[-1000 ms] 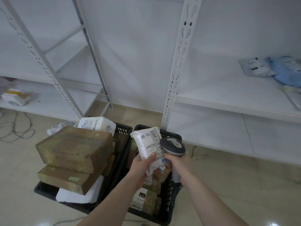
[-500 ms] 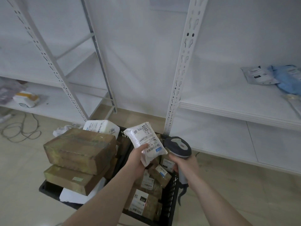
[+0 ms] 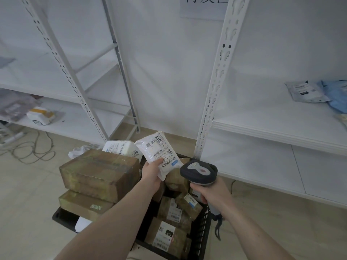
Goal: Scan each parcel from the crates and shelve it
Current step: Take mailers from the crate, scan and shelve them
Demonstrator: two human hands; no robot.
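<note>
The left hand (image 3: 151, 172) holds one white parcel (image 3: 159, 153) by its lower end, with the thumb on the label. The parcel is up in the air above the two black crates, and its label shows the number 2013. The right hand (image 3: 210, 193) is curled tight round the handle of one scanner (image 3: 198, 170). The scanner's dark head sits just beside the parcel, a little lower and to the right.

Under the hands is the right crate (image 3: 201, 233), with several small brown boxes (image 3: 170, 238) with white labels inside. I can count at least four. The left crate (image 3: 62, 217) holds two big brown boxes (image 3: 99, 173), one on top of the other, and one white parcel marked 2002 (image 3: 122, 149) behind them.

Further out stand two white shelf racks. The right shelf (image 3: 272, 126) has one grey bag (image 3: 305, 91) and one blue bag (image 3: 337, 94) lying side by side. The left shelf (image 3: 78, 124) has one small white and yellow thing (image 3: 41, 116). Grey cords (image 3: 32, 151) lie on the floor.
</note>
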